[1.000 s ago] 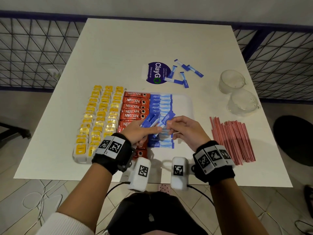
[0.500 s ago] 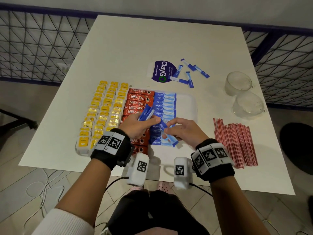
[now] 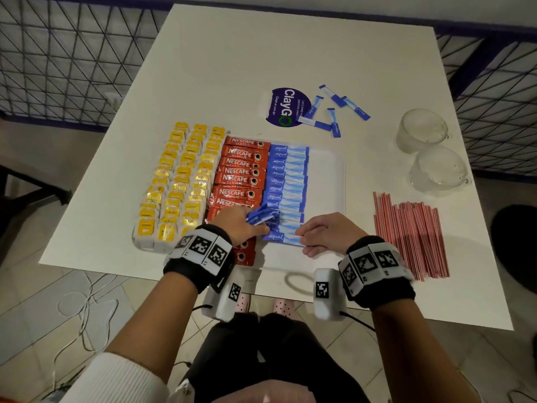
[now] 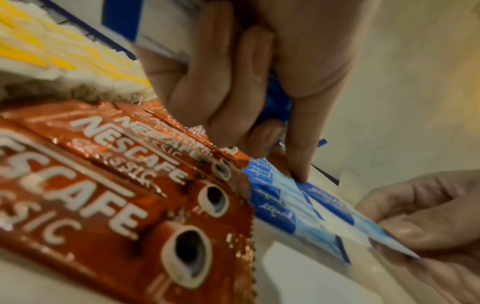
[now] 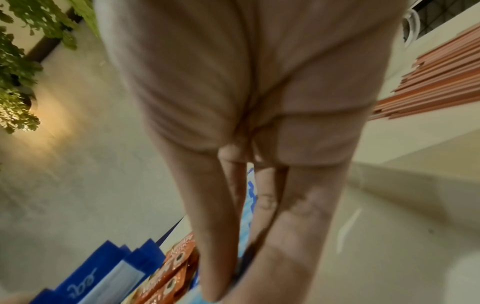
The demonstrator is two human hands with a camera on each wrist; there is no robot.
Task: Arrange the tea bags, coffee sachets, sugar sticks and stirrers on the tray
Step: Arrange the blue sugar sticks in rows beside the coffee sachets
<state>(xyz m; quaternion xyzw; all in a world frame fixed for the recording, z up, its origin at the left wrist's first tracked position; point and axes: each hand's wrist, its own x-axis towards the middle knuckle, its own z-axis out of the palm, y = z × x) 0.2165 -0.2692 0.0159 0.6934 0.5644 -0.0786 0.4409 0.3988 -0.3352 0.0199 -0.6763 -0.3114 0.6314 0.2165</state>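
From the head view, the left hand (image 3: 236, 225) curls around a small bundle of blue sugar sticks (image 3: 258, 217), but its fingers are hidden under its own back. Just to its right, the right hand (image 3: 327, 232) pinches the pale end of the nearest laid sugar stick (image 3: 281, 239) on the white tray (image 3: 327, 175). The tray's near rim is covered by both wrists. A second ago both hands were raised over the row, passing a stick between them; now they are low at the near end of the column. Left of the left hand lie the red coffee sachets (image 3: 242, 170) and, further left, the yellow tea bags (image 3: 180, 181). The red stirrers (image 3: 412, 234) sit on the table right of the right hand, and loose sugar sticks (image 3: 334, 112) lie well beyond both hands.

The left wrist view shows what the head view hides: fingers (image 4: 221, 82) folded tight on the bundle (image 4: 275, 98), one finger extended down onto the laid sticks (image 4: 275, 205). It is blurred.

The right wrist view is mostly palm (image 5: 246, 82); thumb and fingers reach down together, tips cut off by the frame.
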